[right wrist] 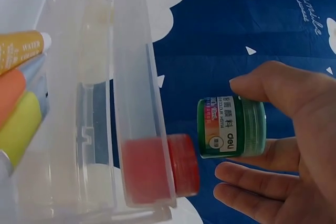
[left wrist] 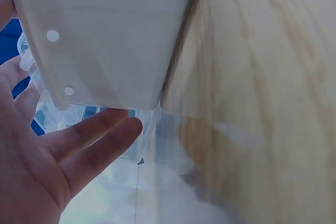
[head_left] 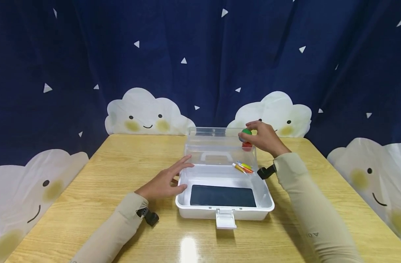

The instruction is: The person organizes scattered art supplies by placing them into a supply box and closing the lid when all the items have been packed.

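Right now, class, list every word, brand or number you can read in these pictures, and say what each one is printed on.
"deli": on the label of the green paint jar held by the right hand.
"WATER": on the orange-yellow paint tube; a second line beneath it is cut off and unclear.
Small print on the jar's label: too small to read.
Mark on the right sleeve: too blurred to read.

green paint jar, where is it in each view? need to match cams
Head: green paint jar right of centre, held by the right hand at the open lid.
Left wrist: not in view.
Right wrist: centre-right, between thumb and fingers.
Shared landmark: red jar next to it.
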Demonstrator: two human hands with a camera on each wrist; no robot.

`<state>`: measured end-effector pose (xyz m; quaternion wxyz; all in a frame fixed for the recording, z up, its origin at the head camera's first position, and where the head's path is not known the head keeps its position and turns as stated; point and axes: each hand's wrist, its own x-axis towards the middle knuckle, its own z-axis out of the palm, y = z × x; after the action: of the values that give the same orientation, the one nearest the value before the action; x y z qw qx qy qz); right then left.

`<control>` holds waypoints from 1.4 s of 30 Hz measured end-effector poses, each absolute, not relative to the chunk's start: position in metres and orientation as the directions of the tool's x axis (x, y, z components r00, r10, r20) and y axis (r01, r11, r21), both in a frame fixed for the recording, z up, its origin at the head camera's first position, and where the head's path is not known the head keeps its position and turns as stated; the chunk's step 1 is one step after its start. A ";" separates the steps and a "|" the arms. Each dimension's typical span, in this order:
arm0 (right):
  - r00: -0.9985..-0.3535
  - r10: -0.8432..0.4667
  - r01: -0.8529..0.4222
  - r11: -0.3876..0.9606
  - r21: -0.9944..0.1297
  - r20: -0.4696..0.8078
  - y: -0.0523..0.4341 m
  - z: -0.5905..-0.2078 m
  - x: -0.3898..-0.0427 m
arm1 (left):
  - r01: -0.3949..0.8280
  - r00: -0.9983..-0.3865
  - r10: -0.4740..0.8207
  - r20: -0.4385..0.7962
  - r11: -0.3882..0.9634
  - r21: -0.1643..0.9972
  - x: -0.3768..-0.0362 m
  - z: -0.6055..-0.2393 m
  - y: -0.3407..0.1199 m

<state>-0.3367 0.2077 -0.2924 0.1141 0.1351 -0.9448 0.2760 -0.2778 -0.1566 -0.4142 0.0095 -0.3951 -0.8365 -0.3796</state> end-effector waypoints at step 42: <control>-0.946 -0.268 -0.324 0.795 -0.513 0.182 0.181 -0.314 -0.347 | 0.668 -0.686 0.658 0.310 0.400 0.627 -0.278 -0.416 -0.158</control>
<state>-0.3468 0.1807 -0.3143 0.0500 0.1563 -0.9461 0.2793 -0.2778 -0.1581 -0.4158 0.0065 -0.3963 -0.8367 -0.3779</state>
